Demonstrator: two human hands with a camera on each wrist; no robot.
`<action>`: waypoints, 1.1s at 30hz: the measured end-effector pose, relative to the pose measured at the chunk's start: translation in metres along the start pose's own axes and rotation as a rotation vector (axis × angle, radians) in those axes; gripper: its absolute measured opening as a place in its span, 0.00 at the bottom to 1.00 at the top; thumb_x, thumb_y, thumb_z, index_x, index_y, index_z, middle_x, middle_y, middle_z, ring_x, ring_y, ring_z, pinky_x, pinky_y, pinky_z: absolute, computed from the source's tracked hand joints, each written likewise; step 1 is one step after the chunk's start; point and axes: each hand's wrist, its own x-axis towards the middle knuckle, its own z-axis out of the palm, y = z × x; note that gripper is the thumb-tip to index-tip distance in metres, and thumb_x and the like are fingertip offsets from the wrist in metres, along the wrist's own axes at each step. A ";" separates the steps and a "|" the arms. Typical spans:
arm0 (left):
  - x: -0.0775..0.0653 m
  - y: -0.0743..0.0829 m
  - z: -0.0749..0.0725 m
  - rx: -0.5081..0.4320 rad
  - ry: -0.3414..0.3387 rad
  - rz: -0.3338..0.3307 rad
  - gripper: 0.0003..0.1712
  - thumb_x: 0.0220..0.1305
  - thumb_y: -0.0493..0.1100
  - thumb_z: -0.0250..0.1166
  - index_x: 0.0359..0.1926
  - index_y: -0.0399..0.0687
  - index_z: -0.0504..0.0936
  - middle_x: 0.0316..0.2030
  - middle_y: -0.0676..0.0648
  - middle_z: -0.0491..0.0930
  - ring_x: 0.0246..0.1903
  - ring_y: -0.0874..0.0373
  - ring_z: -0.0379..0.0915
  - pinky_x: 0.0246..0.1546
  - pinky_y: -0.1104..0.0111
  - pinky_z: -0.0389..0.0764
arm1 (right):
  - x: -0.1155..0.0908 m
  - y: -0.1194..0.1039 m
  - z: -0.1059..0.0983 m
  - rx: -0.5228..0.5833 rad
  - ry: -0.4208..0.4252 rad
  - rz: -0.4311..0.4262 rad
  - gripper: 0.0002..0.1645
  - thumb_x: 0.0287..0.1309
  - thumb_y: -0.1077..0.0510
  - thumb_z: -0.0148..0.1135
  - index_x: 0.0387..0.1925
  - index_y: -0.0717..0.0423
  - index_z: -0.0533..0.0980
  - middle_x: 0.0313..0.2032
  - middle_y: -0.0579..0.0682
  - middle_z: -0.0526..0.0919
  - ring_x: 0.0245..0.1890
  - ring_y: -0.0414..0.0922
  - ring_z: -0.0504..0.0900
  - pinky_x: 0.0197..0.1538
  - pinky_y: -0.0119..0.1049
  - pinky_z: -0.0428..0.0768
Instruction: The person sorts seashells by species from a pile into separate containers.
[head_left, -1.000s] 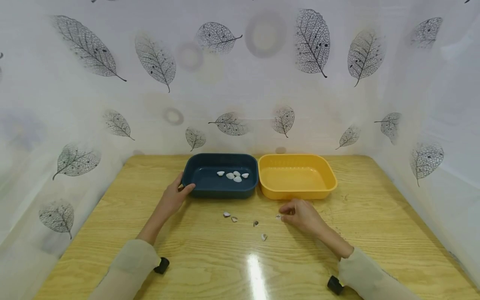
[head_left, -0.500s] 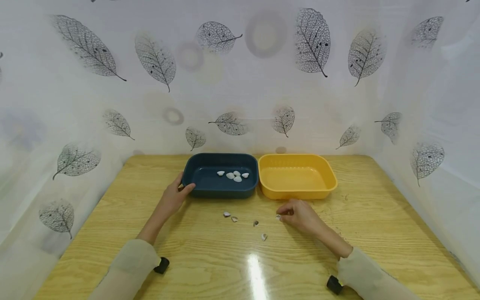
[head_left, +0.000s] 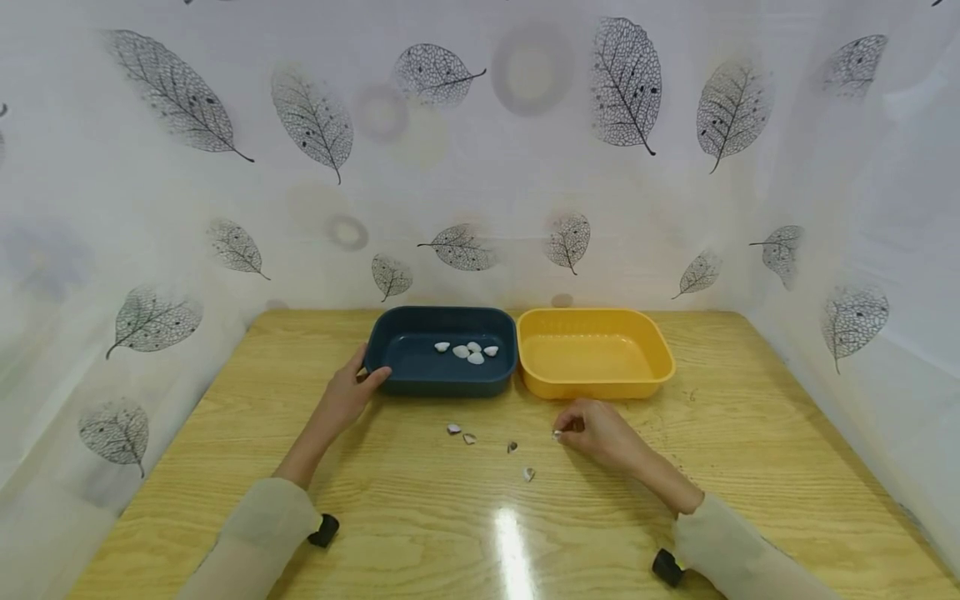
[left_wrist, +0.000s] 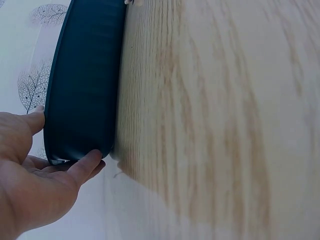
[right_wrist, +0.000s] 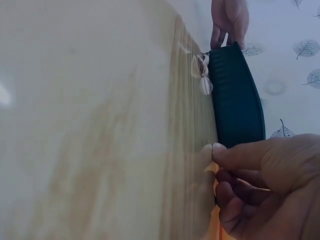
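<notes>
In front of the yellow tray (head_left: 596, 360), a small shell (head_left: 557, 434) in a pinch

On the wood-grained tabletop (head_left: 420, 517), just in front of the smooth yellow tray, the small shell sits at the fingertips of the right hand (head_left: 600, 429) — a narrow grip, thumb and forefinger closed on it, the other fingers curled inward. To its left lie four loose shells (head_left: 453, 429), ribbed and pale with darker patches, spaced well apart except for two near each other.

Beyond them stands the dark blue tray (head_left: 408, 365), a rounded rectangle with faintly rippled outer walls, its right end touching or almost touching the yellow one. Five white shells (head_left: 476, 358), smooth and fan-shaped, rest on its floor, mostly clustered towards the right. The left hand (head_left: 348, 400) grips its left end, thumb over the near rim, fingers around the outer side.

Pale sleeves (head_left: 270, 517) cover both forearms. Behind everything hangs a whitish backdrop (head_left: 480, 183) — printed with lacy leaf skeletons.
</notes>
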 end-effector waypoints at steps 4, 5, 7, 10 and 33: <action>0.001 -0.001 0.000 0.005 0.001 0.008 0.47 0.82 0.52 0.53 0.82 0.34 0.37 0.78 0.27 0.43 0.73 0.30 0.55 0.68 0.44 0.68 | 0.000 0.000 -0.001 0.028 -0.031 0.022 0.07 0.56 0.68 0.73 0.30 0.54 0.84 0.31 0.42 0.83 0.32 0.36 0.76 0.36 0.31 0.78; 0.001 -0.001 0.000 0.006 0.001 0.010 0.46 0.82 0.52 0.53 0.82 0.34 0.37 0.78 0.27 0.43 0.73 0.30 0.56 0.68 0.44 0.68 | 0.000 0.000 -0.002 0.038 -0.039 0.025 0.06 0.56 0.68 0.73 0.30 0.55 0.84 0.30 0.42 0.84 0.32 0.36 0.77 0.35 0.31 0.78; 0.000 -0.001 0.000 0.004 0.000 0.011 0.46 0.82 0.52 0.53 0.82 0.34 0.37 0.78 0.27 0.43 0.73 0.30 0.56 0.68 0.44 0.68 | 0.000 0.000 -0.003 0.063 -0.054 0.038 0.06 0.57 0.67 0.72 0.30 0.55 0.84 0.30 0.42 0.84 0.31 0.36 0.77 0.35 0.30 0.78; 0.000 0.000 0.000 -0.004 0.000 0.010 0.47 0.82 0.53 0.53 0.82 0.34 0.37 0.79 0.27 0.43 0.73 0.31 0.56 0.68 0.44 0.69 | -0.001 0.000 -0.006 0.111 -0.063 0.071 0.04 0.59 0.66 0.72 0.31 0.55 0.85 0.30 0.42 0.85 0.30 0.37 0.78 0.33 0.30 0.79; 0.000 0.000 0.000 -0.012 -0.007 -0.021 0.47 0.82 0.53 0.54 0.82 0.36 0.37 0.79 0.28 0.43 0.74 0.31 0.54 0.67 0.44 0.69 | 0.016 -0.002 -0.075 0.226 0.095 0.168 0.07 0.67 0.60 0.70 0.41 0.61 0.85 0.37 0.53 0.88 0.37 0.55 0.84 0.34 0.33 0.80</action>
